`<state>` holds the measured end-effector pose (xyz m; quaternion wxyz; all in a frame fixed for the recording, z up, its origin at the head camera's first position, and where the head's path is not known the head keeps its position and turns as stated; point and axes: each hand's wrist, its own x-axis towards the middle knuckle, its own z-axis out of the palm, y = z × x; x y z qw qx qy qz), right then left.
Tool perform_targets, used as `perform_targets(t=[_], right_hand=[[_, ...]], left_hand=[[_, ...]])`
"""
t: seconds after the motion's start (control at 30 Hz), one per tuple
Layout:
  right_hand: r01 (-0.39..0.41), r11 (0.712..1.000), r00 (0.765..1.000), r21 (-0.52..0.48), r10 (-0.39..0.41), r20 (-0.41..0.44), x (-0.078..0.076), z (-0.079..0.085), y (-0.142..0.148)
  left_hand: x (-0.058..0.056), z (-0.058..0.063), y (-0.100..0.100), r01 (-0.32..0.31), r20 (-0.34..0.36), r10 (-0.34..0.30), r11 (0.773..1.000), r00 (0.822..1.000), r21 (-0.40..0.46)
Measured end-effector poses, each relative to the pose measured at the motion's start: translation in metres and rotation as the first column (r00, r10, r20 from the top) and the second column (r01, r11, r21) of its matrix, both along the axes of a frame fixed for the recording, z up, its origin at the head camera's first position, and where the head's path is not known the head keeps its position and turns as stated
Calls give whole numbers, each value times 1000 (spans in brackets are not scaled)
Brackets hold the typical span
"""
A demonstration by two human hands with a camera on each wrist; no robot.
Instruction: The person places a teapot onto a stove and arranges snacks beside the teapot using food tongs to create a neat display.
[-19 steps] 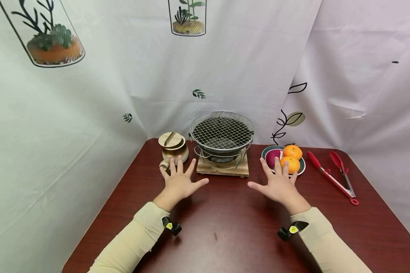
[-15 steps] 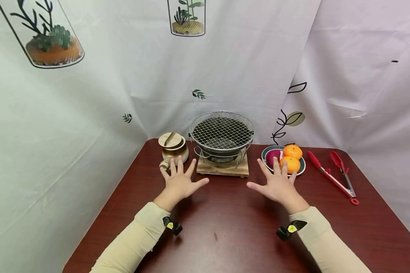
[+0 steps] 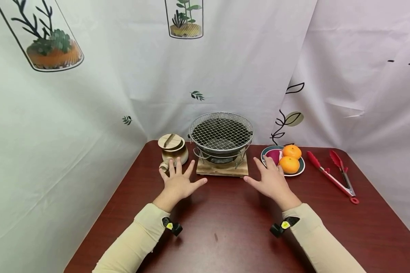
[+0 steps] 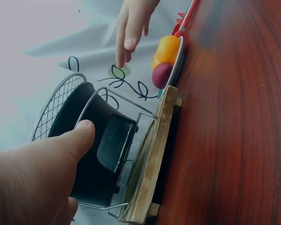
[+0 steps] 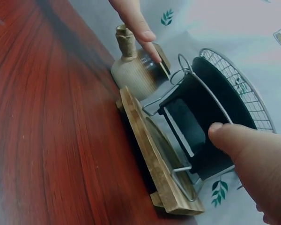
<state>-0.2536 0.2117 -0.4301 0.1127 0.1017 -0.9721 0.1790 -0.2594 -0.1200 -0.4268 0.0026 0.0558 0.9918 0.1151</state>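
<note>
My left hand (image 3: 178,185) hovers over the table with its fingers spread, just in front of a ceramic pot (image 3: 175,154) with a wooden lid (image 3: 170,141). Fingers spread too, my right hand (image 3: 271,183) is held in the air, in front of a plate (image 3: 302,167). On that plate lie two oranges (image 3: 289,165) and a round purple thing (image 3: 273,156), partly hidden by the right fingers. Between and beyond the hands stands a round tabletop grill (image 3: 222,132) with a wire mesh top, on a wooden base (image 3: 222,170). Neither hand holds anything.
Red-handled tongs (image 3: 335,176) lie spread apart at the right of the dark red table (image 3: 218,220). White printed cloth (image 3: 242,68) hangs behind and beside the table. The pot's side handle (image 3: 164,165) points toward the front.
My right hand has moved a little to the left, its fingers now covering part of the purple thing. The left hand stays almost where it was. The head view has shifted slightly.
</note>
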Motion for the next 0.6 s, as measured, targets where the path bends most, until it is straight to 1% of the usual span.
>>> perform_targets(t=[0.07, 0.23, 0.43, 0.6], right_hand=[[-22, 1000, 999, -16, 21, -27, -3, -2, -3], [-49, 997, 996, -54, 44, -82, -10, -10, -12], [-75, 994, 985, -82, 61, -162, -15, -27, -26], [-96, 992, 977, -84, 78, -197, -18, -41, -39]], left_hand=[[-1, -1, -1, -2, 4, 2, 1000, 1000, 2], [-1, -2, -2, -8, 11, 8, 1000, 1000, -7], [-3, -3, -5, -16, 16, 16, 1000, 1000, -10], [-4, -4, -7, -18, 3, 18, 1000, 1000, 1]])
